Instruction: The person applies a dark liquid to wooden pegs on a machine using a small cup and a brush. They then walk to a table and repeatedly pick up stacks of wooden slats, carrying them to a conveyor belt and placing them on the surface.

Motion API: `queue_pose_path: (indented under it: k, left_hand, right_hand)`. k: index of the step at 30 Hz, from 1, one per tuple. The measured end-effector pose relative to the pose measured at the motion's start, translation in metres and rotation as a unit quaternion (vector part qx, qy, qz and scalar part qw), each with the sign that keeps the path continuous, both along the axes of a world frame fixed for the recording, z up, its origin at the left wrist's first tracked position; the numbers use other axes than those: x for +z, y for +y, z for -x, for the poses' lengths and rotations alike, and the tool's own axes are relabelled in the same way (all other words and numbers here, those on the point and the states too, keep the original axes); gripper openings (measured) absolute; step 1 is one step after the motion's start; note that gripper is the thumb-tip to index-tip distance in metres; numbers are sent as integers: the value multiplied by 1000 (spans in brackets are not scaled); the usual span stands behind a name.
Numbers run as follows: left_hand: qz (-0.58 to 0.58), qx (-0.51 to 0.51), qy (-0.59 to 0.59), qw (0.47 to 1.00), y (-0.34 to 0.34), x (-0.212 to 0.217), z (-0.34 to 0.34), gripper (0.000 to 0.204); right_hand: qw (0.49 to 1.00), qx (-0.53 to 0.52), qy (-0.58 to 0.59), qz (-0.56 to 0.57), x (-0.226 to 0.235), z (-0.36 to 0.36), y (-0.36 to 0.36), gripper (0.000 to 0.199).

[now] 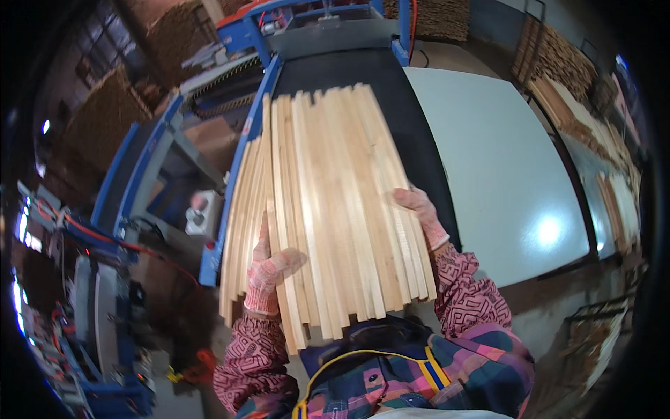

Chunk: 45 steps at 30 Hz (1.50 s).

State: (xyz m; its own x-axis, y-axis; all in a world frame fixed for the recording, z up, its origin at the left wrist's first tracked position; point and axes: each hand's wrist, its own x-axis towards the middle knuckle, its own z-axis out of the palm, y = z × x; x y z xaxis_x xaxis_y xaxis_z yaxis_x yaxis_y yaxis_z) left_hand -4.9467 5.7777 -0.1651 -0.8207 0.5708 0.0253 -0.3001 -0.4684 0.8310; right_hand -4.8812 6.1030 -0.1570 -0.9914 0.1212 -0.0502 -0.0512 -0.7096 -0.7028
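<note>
A fan of several long pale wooden slats point(328, 202) lies across the black conveyor belt point(412, 133), its near ends reaching my chest. My left hand point(269, 269), in a pink knit glove, grips the left side of the bundle with fingers wrapped over the slats. My right hand point(419, 213), gloved the same way, holds the right edge of the bundle. Both patterned sleeves come up from the lower edge.
The belt belongs to a blue-framed machine point(265, 42) with a small control box point(202, 213) at its left. A white table top point(495, 160) lies to the right. Stacks of wood strips point(565, 70) stand at the far right and far left.
</note>
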Motion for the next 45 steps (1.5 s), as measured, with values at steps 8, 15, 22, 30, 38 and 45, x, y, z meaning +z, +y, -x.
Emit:
queue_pose_path:
  k: [8, 15, 22, 30, 38, 45]
  left_hand:
    - [261, 22, 235, 936, 170, 12, -86, 100]
    - [765, 76, 396, 502, 198, -19, 11, 69]
    - [733, 101, 426, 521, 197, -17, 34, 76]
    - [722, 48, 491, 485, 272, -24, 33, 83]
    - [654, 35, 517, 551, 262, -48, 51, 79]
    - [627, 94, 528, 564, 211, -25, 53, 76]
  right_hand:
    - [999, -51, -1, -4, -1, -124, 161, 56]
    - [555, -62, -191, -807, -43, -46, 193, 82]
    - [726, -224, -76, -646, -74, -83, 195, 61]
    - [789, -317, -38, -526, -68, -97, 188, 46]
    - [744, -255, -81, -612, -110, -143, 171, 67]
    - [856, -87, -92, -501, -77, -140, 215, 66]
